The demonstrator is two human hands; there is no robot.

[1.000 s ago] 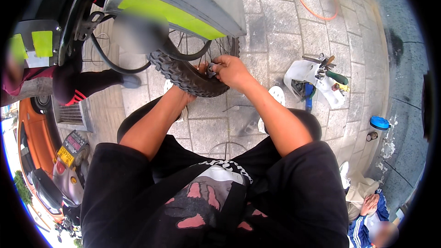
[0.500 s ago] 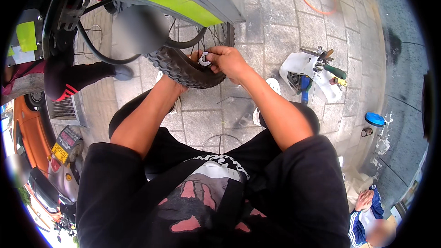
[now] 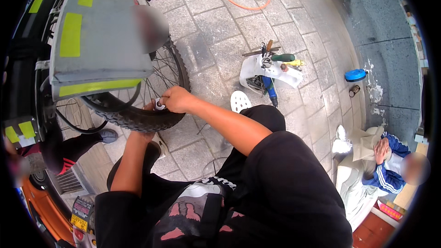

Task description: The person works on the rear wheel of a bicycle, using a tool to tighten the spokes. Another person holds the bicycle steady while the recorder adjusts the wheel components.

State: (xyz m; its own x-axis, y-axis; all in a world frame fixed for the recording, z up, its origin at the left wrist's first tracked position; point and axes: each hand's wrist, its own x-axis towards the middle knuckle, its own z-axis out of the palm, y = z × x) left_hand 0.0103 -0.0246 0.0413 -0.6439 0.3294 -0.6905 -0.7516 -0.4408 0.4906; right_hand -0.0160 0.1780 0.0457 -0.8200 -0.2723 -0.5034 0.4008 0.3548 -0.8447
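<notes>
A bicycle wheel with a knobby black tire (image 3: 133, 120) and thin spokes stands in front of me, partly covered by a grey box-like panel (image 3: 103, 41) with yellow-green strips. My left hand (image 3: 143, 134) reaches around the tire from below, its fingertips showing on the inner side of the rim. Between the fingers of my right hand (image 3: 178, 99) is a small round silver tool (image 3: 160, 104), held at the spokes next to the rim. My left fingertips are close beside that tool; whether they touch it I cannot tell.
A cut white plastic container (image 3: 289, 77) of hand tools stands on the paving to the right. Beyond lie an orange hose (image 3: 248, 5), a blue round object (image 3: 355, 75) and a small can (image 3: 354, 91). One person (image 3: 386, 156) sits at right; another person's leg (image 3: 78, 149) is at left.
My view has swung to the right, so wheel and hands appear farther left and lower. Both hands stay at the same part of the wheel, the right still holding the round tool.
</notes>
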